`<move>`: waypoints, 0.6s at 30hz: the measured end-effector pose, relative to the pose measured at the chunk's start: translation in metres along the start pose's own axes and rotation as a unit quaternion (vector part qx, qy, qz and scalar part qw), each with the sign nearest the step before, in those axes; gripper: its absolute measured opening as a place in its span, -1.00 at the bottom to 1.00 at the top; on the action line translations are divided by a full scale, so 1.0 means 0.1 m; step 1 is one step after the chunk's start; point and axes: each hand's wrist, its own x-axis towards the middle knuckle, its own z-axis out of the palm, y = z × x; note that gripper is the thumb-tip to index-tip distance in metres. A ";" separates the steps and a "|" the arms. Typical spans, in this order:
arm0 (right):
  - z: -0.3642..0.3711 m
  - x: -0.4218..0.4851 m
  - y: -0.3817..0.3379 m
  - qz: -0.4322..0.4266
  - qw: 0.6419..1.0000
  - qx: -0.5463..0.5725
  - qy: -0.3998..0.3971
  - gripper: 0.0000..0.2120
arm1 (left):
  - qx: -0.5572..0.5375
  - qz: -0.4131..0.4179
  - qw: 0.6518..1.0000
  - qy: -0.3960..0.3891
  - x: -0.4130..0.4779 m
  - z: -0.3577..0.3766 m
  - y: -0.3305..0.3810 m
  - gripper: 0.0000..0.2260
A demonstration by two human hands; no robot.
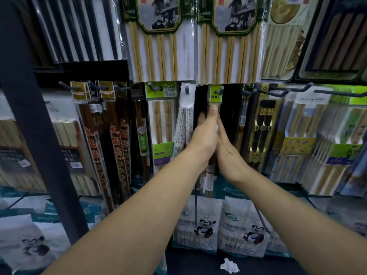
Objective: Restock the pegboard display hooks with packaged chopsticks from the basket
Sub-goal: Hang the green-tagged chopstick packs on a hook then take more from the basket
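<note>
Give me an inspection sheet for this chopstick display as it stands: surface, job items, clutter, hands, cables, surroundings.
Surface: dark display wall, hooks crowded with hanging packs.
Job's things: narrow chopstick pack, green header up at a hook; whether it is threaded on cannot be told. No basket in view.
Clutter: crumpled white scrap on the dark ledge at the bottom.
Hands: left hand grips the pack, thumb on its front; right hand lies against its side, fingers looking straight.
Cables: nothing seen.
Surroundings: bamboo chopstick packs above, panda-print bags below, dark post at left.
</note>
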 end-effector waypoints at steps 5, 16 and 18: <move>0.00 -0.11 0.07 0.000 1.000 -0.020 -0.015 -0.33 | -0.008 0.012 1.000 -0.021 -0.06 -0.05 -0.18 -0.43; 0.05 -1.03 0.16 0.091 0.994 -0.017 0.061 -0.27 | 0.045 -0.074 0.994 -0.064 -0.68 -0.26 -0.50 -0.31; 0.11 -1.28 0.20 0.116 0.990 -0.019 0.077 -0.24 | 0.062 -0.099 0.990 -0.075 -0.89 -0.34 -0.66 -0.35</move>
